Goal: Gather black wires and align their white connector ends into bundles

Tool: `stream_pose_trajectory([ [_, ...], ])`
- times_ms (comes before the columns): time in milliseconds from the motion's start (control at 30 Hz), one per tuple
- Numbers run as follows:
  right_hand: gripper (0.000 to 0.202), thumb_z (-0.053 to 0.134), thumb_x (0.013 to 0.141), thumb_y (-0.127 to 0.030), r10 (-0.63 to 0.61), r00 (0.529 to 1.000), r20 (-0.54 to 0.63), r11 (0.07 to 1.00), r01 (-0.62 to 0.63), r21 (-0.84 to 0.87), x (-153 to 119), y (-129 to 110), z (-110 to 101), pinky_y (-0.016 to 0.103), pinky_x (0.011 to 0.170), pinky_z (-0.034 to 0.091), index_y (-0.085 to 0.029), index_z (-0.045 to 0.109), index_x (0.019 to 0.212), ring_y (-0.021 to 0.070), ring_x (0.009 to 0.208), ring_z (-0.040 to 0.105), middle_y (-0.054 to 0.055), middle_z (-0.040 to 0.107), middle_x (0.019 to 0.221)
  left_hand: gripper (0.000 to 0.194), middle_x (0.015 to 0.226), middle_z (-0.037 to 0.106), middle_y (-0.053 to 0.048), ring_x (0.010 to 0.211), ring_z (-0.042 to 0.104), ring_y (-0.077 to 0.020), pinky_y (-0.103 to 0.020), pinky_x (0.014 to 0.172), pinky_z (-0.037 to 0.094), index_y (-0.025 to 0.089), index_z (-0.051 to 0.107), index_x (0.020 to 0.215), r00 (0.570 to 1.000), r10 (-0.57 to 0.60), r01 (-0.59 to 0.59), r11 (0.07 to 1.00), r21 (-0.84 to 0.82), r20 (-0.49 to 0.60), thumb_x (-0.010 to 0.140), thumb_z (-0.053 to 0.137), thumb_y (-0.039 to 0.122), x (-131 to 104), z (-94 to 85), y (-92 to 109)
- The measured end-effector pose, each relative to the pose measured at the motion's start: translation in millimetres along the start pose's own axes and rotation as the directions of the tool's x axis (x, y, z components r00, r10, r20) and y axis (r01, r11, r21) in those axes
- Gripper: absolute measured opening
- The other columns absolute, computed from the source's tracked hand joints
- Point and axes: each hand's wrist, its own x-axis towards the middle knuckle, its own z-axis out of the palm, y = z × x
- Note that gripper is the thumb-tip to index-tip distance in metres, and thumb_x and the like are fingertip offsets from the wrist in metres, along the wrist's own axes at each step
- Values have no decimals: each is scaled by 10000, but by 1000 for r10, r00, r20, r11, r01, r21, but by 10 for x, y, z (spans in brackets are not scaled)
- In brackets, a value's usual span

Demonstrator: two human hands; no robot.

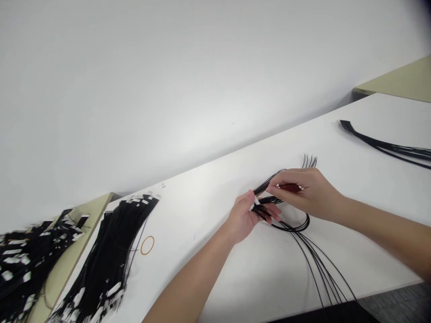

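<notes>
Forearms (pixel 198 273), hands (pixel 239 218) around black wires (pixel 314 255), illegible tabletop writing (pixel 163 185)

My left hand (pixel 243 216) and right hand (pixel 311 193) bare, both forearms (pixel 202 271) sleeveless; black patch (pixel 332 312) at bottom edge, possibly my clothing.

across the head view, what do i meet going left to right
heap of black wires with white ends → fanned black wire bundle with white ends → thin orange ring → left hand → right hand → loose black wire bundle
</notes>
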Motion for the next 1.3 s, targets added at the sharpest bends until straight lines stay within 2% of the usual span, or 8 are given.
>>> stream_pose_trajectory([
  [233,175,567,827,-313,95,995,42,992,-98,80,7,-59,-25,219,509,392,-192,641,724,80,550,462,-11,590,662,535,854,621,-169,729,630,-224,-290,612,414,65,590,1050,998,22,-22,1000,4,52,910,324,507,3,-22,-16],
  [500,172,562,833,-296,111,992,54,986,-117,123,21,-59,-4,221,537,400,-191,636,718,82,578,475,-9,592,681,540,866,622,-165,741,633,-229,-293,618,413,81,562,1138,998,16,-16,1000,-8,65,913,314,505,7,-33,-19],
  [900,213,535,852,-328,87,994,69,988,-94,121,13,-55,0,234,546,417,-181,640,738,103,596,507,26,617,714,531,854,625,-154,734,634,-225,-289,615,411,105,578,1109,999,-1,1,1000,2,42,902,326,524,-4,-11,-1],
  [1300,180,552,841,-297,100,991,85,986,-110,125,15,-44,5,227,556,413,-180,638,734,98,601,504,13,605,706,527,857,624,-161,722,627,-219,-290,616,406,101,568,1117,999,-1,0,1000,18,49,913,302,507,-8,-9,5],
])
